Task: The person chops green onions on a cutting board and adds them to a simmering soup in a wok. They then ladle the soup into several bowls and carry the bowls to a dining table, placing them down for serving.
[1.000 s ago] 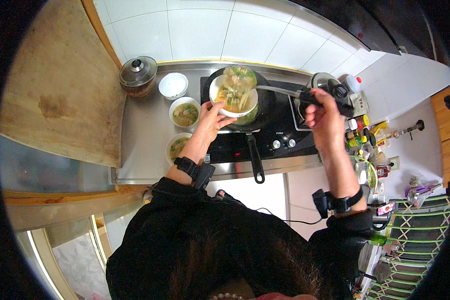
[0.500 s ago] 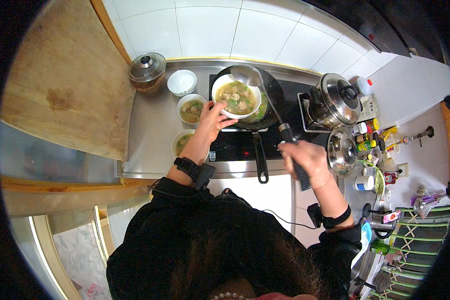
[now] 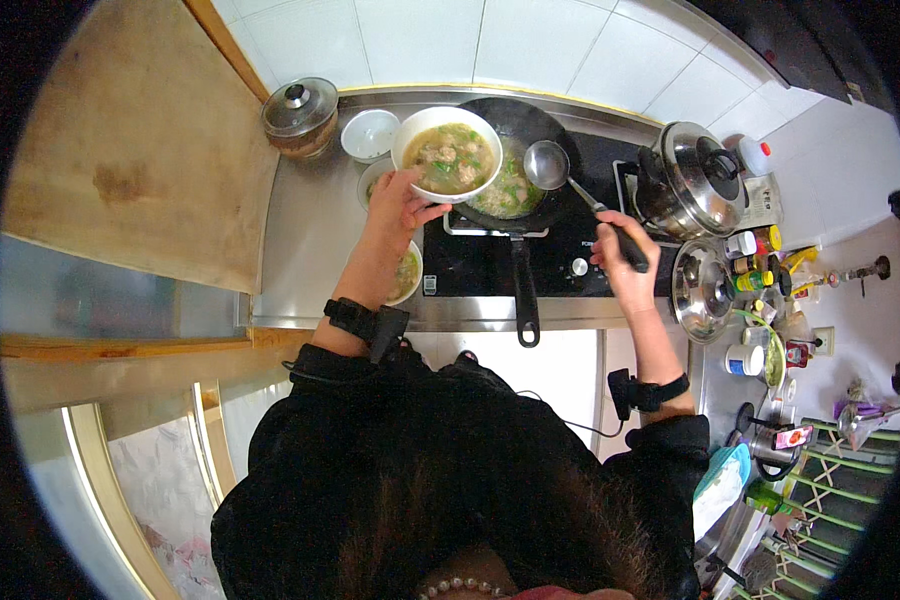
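My left hand point(image 3: 398, 207) grips the near left rim of a white bowl point(image 3: 406, 133), which holds soup with meatballs and chopped greens. The bowl is held up over the left edge of a black wok point(image 3: 567, 200). Inside the wok lies more soup with greens point(image 3: 510, 188). My right hand point(image 3: 625, 258) is closed around the black handle of a metal ladle point(image 3: 547, 165); its round head hangs over the wok's right side. Partly hidden by my left hand and forearm, two filled bowls stand on the counter, the nearer soup bowl point(image 3: 408, 272) showing more.
An empty white bowl point(image 3: 369, 134) and a lidded brown pot point(image 3: 300, 118) stand at the back left. Right of the black cooktop point(image 3: 480, 270) are a steel pot point(image 3: 682, 185), a glass lid point(image 3: 701, 290) and several jars point(image 3: 753, 262). The wok's handle point(image 3: 526, 295) points toward me.
The filled bowl has moved left, away from over the wok's middle. The ladle has swung right, off the bowl, and its head is now above the wok's right side.
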Demonstrator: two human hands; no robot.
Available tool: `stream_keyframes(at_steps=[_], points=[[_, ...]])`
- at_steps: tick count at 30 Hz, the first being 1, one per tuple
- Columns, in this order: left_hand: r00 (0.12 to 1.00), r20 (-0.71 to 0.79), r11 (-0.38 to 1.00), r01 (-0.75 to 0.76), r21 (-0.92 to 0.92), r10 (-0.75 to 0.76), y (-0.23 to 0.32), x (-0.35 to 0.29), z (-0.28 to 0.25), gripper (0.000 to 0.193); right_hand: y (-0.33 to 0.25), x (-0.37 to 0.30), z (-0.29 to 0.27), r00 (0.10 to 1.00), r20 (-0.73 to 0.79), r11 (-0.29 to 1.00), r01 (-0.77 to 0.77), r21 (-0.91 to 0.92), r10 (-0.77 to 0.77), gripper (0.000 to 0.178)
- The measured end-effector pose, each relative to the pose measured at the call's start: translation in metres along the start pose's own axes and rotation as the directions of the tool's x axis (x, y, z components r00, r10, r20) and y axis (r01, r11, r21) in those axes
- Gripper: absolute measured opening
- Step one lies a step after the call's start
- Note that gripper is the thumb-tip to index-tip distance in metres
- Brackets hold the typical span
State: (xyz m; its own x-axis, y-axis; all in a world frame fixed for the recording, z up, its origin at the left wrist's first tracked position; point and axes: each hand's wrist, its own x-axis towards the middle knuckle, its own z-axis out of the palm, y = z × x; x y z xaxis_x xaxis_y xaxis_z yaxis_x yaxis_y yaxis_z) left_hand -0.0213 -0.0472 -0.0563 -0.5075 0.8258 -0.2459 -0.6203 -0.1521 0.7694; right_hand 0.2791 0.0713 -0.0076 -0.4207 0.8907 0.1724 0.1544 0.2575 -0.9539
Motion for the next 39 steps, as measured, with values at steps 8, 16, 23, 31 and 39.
stream_keyframes(at_steps=[8, 16, 23, 31, 39], points=[[0.993, -0.089, 0.994, -0.084, -0.075, 0.077, 0.016, -0.015, -0.023, 0.04, 0.018, 0.005, 0.028, 0.917, 0.265, 0.75, 0.398, -0.529, -0.299, 0.016], [0.982, -0.176, 0.988, -0.094, -0.119, 0.072, 0.029, -0.034, -0.047, 0.04, 0.015, 0.015, 0.047, 0.886, -0.007, 0.831, -0.433, 0.348, 0.464, 0.03], [0.971, -0.218, 0.99, -0.12, -0.068, 0.103, 0.04, -0.044, -0.072, 0.058, -0.006, 0.023, 0.052, 0.909, -0.01, 0.843, -0.382, 0.379, 0.416, 0.031], [0.964, -0.243, 0.989, -0.128, -0.067, 0.108, 0.051, -0.051, -0.073, 0.059, -0.049, 0.029, 0.029, 0.952, -0.056, 0.923, -0.277, 0.269, 0.302, 0.032], [0.977, -0.186, 0.969, -0.139, -0.206, 0.101, 0.051, -0.037, -0.075, 0.037, -0.067, 0.031, 0.014, 0.946, -0.096, 0.915, -0.269, 0.301, 0.31, 0.034]])
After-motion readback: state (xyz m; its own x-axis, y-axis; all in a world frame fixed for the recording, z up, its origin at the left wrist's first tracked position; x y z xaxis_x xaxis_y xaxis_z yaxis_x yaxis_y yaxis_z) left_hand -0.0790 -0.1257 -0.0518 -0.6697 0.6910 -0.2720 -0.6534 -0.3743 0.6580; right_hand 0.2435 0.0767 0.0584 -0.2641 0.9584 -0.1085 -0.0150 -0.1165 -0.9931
